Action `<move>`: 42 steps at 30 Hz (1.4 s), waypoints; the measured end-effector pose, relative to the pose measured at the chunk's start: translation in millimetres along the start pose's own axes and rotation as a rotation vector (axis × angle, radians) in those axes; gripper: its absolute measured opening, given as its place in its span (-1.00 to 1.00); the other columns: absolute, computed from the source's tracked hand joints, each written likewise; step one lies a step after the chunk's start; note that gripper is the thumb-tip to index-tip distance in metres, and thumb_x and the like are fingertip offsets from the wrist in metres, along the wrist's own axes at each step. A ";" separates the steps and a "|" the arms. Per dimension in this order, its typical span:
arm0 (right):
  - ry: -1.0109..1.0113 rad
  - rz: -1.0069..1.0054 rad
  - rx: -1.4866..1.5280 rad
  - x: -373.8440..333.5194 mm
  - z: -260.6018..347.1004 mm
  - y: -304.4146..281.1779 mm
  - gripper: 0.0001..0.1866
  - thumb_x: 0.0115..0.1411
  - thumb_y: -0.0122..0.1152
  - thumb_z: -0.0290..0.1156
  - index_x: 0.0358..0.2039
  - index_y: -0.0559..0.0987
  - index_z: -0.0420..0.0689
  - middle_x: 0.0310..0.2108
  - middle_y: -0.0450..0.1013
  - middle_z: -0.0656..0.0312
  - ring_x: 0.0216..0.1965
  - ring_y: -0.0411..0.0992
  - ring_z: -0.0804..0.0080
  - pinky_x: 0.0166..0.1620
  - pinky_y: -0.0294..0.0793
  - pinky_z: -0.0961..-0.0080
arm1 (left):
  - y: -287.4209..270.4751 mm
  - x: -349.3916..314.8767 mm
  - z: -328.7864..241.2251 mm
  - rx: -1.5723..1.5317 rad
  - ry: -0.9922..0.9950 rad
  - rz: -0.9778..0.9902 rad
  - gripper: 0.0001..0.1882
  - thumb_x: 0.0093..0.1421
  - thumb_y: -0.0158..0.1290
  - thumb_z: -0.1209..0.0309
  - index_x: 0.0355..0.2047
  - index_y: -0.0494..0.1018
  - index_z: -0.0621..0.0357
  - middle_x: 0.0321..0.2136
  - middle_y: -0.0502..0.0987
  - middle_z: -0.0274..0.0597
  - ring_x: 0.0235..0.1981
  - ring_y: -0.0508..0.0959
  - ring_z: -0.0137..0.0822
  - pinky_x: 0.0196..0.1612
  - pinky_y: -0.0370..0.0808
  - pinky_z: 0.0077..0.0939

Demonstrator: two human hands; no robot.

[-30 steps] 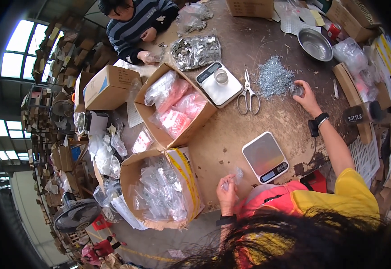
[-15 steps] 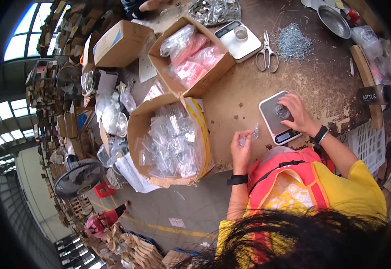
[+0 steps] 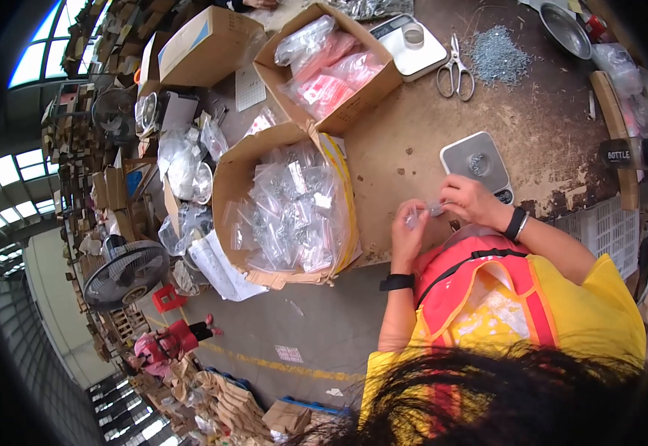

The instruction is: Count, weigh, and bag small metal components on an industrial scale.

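Close to the table's near edge, both hands meet at a small clear plastic bag (image 3: pixel 434 210). My left hand (image 3: pixel 408 225) has its fingers closed on one side of it, and my right hand (image 3: pixel 469 199) pinches the other side. What the bag holds is too small to make out. Just beyond my right hand lies a white and grey digital scale (image 3: pixel 496 151). On it stands a small clear round dish (image 3: pixel 480 163) with some metal screws in it. A pile of loose silvery screws (image 3: pixel 499 56) spreads farther back on the table.
Left of my hands stands an open carton (image 3: pixel 346 215) full of filled clear bags. Behind it is another carton (image 3: pixel 372 88) with red and clear bags. Scissors (image 3: pixel 455 78) and a second scale (image 3: pixel 422 56) lie beyond. A wooden bar (image 3: pixel 615 126) lines the right edge.
My right hand has left the dish on the scale and come left to the bag, which it now pinches along with my left hand. The view has shifted slightly.
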State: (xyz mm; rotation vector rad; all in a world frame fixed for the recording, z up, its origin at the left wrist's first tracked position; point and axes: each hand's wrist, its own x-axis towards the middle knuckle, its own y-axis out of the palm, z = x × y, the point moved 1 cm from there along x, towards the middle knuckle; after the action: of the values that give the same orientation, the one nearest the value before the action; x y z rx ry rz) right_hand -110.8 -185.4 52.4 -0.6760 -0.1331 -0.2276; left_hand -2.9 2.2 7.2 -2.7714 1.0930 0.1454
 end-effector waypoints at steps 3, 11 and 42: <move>0.069 -0.017 0.083 -0.3 -0.7 -4.3 -0.83 0.15 0.30 -0.51 -0.25 0.53 -0.21 -0.27 0.42 0.09 -0.23 0.49 0.10 -0.18 0.51 0.28 | 1.0 1.9 7.6 -0.027 -0.013 0.001 -0.90 0.34 0.15 0.45 -0.20 0.52 0.20 -0.34 0.50 -0.48 -0.28 0.42 -0.60 -0.18 0.37 -0.67; 0.313 -0.029 0.270 0.2 -2.1 -4.7 -0.78 0.18 0.22 -0.62 -0.17 0.43 -0.26 -0.34 0.45 0.09 -0.34 0.51 0.30 -0.25 0.52 0.41 | 7.0 5.8 3.7 -0.047 -0.037 0.008 -0.90 0.36 0.12 0.44 -0.21 0.50 0.21 -0.34 0.49 -0.46 -0.26 0.42 -0.58 -0.15 0.39 -0.65; -0.011 -0.004 -0.039 10.2 1.8 -2.5 -0.84 0.09 0.26 -0.49 -0.33 0.48 -0.20 -0.37 0.44 0.08 -0.30 0.46 0.07 -0.22 0.46 0.24 | 16.0 0.5 -19.2 -0.101 -0.163 0.025 -0.86 0.38 0.12 0.41 -0.20 0.56 0.25 -0.30 0.60 -0.37 -0.25 0.50 -0.56 -0.13 0.44 -0.63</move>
State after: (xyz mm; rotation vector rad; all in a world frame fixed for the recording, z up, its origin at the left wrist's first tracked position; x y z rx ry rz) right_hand -101.7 -187.9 57.3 -0.7159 -0.1415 -0.2310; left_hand -12.9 -13.2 24.2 -2.7742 1.1077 0.4331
